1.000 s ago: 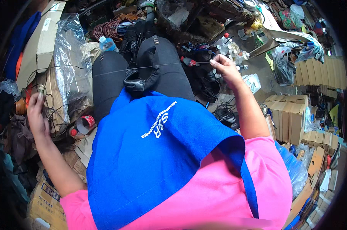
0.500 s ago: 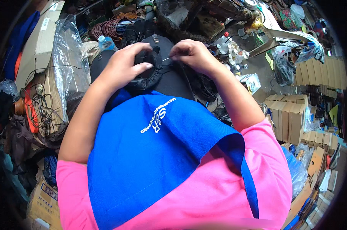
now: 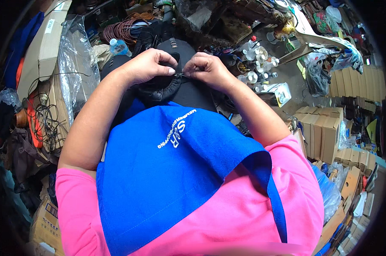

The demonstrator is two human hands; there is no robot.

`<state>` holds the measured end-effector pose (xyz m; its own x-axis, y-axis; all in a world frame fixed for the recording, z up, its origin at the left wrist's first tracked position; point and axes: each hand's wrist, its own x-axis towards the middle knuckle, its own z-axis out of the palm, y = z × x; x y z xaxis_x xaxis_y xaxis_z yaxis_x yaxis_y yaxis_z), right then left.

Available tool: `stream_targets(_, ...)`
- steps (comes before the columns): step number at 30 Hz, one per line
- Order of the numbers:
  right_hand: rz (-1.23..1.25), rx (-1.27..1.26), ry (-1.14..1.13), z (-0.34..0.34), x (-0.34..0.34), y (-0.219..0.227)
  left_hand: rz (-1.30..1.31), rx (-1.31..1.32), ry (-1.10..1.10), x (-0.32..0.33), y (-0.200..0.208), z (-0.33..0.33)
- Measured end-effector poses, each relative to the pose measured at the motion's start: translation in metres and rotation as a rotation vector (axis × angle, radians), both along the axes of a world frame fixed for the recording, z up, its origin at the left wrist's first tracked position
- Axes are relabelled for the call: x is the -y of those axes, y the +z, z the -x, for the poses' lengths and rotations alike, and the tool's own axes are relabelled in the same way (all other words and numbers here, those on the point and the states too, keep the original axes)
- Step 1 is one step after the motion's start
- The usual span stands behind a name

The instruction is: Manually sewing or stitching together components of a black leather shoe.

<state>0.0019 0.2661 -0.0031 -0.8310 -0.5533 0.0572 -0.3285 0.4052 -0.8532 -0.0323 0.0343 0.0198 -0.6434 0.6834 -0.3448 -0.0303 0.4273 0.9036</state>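
Observation:
A black shoe-like piece with a thick, ridged edge rests on my lap, on dark trousers. Above it, my right hand is closed in a pinch around a thin pale strand, which may be a needle or a thread. The thumb and forefinger of my left hand come together at the strand's other end. Only a short bit of it shows between the two hands. My left hand covers part of the black piece. A blue apron drapes over my front.
Small bottles and jars stand on the floor to the right, beside a square tin. Stacked cardboard lies farther right. At left are a plastic-wrapped board and tangled wires. A water bottle sits beyond my left hand.
My hands have come closer together. The left has moved off the shoe-like piece's edge toward the strand, and the right has dropped slightly.

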Motion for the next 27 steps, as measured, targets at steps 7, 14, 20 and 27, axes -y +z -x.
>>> stream_targets(7,-0.078,-0.191,-0.119,-0.025,0.002,0.0,-0.008,-0.018,-0.118,0.004,-0.001,-0.001)
stream_targets(14,-0.142,-0.271,-0.079,-0.022,0.004,0.002,0.002,-0.013,-0.125,0.005,-0.005,0.0)
stream_targets(20,-0.352,-0.389,-0.021,-0.024,0.015,0.025,0.024,-0.04,-0.134,0.005,-0.002,-0.001)
stream_targets(27,-0.854,-0.608,0.215,-0.014,0.042,0.059,0.114,-0.371,-0.174,-0.001,0.006,0.0)
